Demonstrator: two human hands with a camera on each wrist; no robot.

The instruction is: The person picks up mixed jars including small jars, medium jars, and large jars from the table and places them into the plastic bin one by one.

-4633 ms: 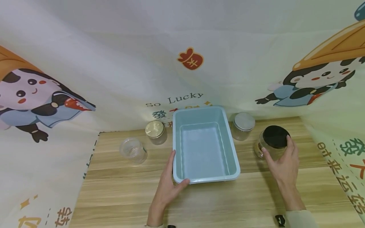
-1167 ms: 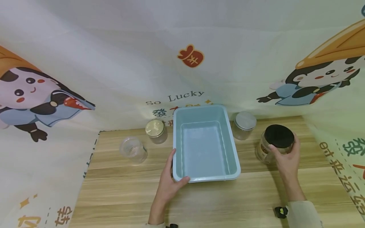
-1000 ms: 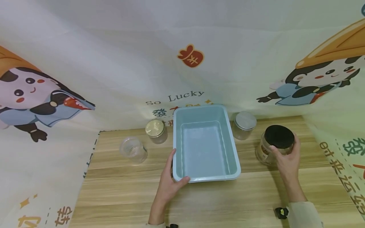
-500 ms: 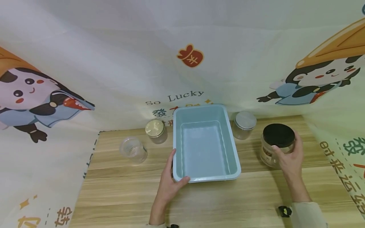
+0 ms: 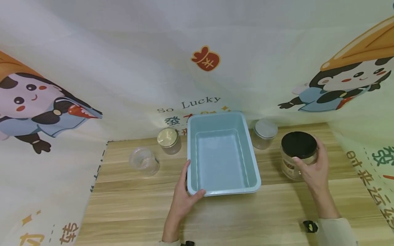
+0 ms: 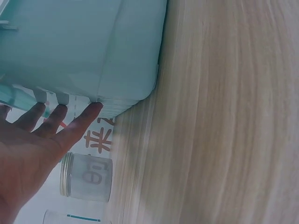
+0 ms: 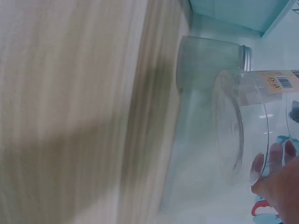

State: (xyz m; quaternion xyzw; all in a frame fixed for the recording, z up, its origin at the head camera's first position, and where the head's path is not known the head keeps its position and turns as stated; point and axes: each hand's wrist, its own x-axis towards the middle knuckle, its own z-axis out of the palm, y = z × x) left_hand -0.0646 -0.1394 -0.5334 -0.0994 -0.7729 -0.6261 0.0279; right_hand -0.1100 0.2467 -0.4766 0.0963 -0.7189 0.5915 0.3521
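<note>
A light blue plastic tub (image 5: pixel 254 164) stands empty in the middle of the wooden table (image 5: pixel 234 218). My left hand (image 5: pixel 183 196) rests at its near left corner, straight fingers flat along the side wall and the thumb on the front rim; the left wrist view shows the fingers (image 6: pixel 63 114) touching the tub wall (image 6: pixel 84 46). My right hand (image 5: pixel 311 168) grips a clear glass jar with a black lid (image 5: pixel 298 150) to the right of the tub. In the right wrist view the jar's round base (image 7: pixel 231 126) shows, and it looks lifted just off the wood.
A silver-lidded jar (image 5: pixel 264 134) stands behind the held jar, close to the tub's right wall. Left of the tub are a gold-lidded jar (image 5: pixel 168 140) and a lidless clear jar (image 5: pixel 144 160). Printed cloth walls close in the back and sides.
My right hand has closed round the black-lidded jar, set it upright from a tilt and shifted it slightly left toward the tub. The left hand and the tub have stayed put.
</note>
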